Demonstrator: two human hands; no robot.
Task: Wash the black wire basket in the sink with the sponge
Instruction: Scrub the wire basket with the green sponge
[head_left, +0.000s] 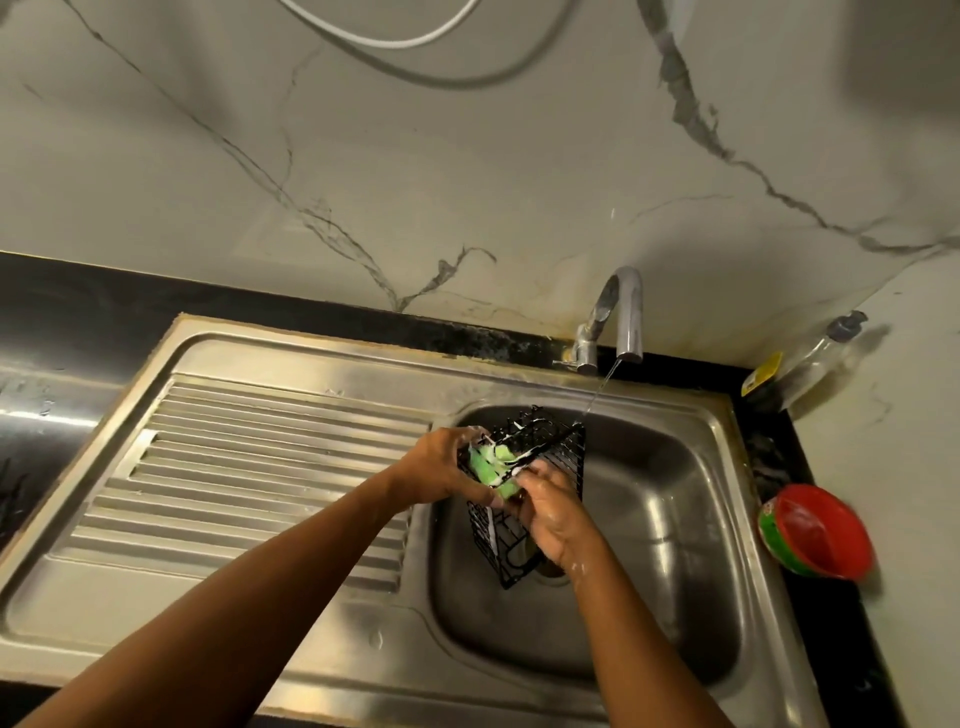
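The black wire basket (563, 460) is held tilted over the steel sink basin (660, 545), with foam on its wires. My left hand (441, 467) grips the basket's upper left end, fingers over the top and thumb below. A soapy green sponge (491, 462) shows through the wires between my two hands. My right hand (553, 514), wet and foamy, holds the sponge's near end against the basket's side. The basket's lower corner hangs just above the drain.
The tap (623, 312) runs a thin stream into the basin's far right. A ribbed drainboard (260, 467) lies to the left. On the black counter at right sit a red bowl (815, 530) and a clear bottle (810, 364) in the corner.
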